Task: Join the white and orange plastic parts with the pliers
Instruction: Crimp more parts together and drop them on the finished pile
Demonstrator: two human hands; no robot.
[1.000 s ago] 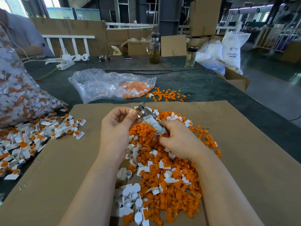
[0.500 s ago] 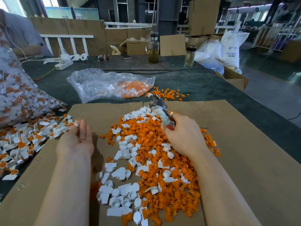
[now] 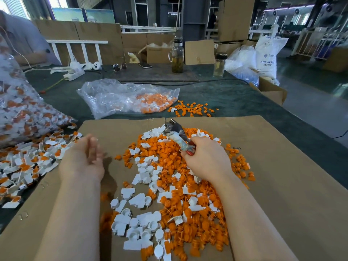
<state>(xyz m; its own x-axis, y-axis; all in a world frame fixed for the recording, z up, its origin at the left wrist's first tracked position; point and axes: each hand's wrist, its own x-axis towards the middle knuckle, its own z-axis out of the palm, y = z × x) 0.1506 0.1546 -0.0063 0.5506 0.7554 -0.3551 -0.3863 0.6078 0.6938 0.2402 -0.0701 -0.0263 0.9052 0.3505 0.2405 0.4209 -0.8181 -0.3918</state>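
Observation:
A heap of loose orange parts (image 3: 190,187) and white parts (image 3: 139,200) covers the middle of the cardboard sheet (image 3: 278,185). My right hand (image 3: 207,159) grips the taped handles of the pliers (image 3: 177,134), whose metal jaws point away from me over the heap's far edge. My left hand (image 3: 84,159) hovers palm up at the sheet's left side, fingers relaxed and blurred, holding nothing. To its left lies a pile of joined white-and-orange pieces (image 3: 30,162).
A full bag of joined pieces (image 3: 20,113) bulges at the left. A half-empty clear bag (image 3: 126,98) and scattered orange parts (image 3: 192,109) lie beyond the sheet. Two drink bottles (image 3: 177,57), a power strip (image 3: 74,74), boxes and sacks stand at the back.
My left hand left the pliers' jaws and swung left toward the joined pile, opening palm up. My right hand carried the pliers forward and right.

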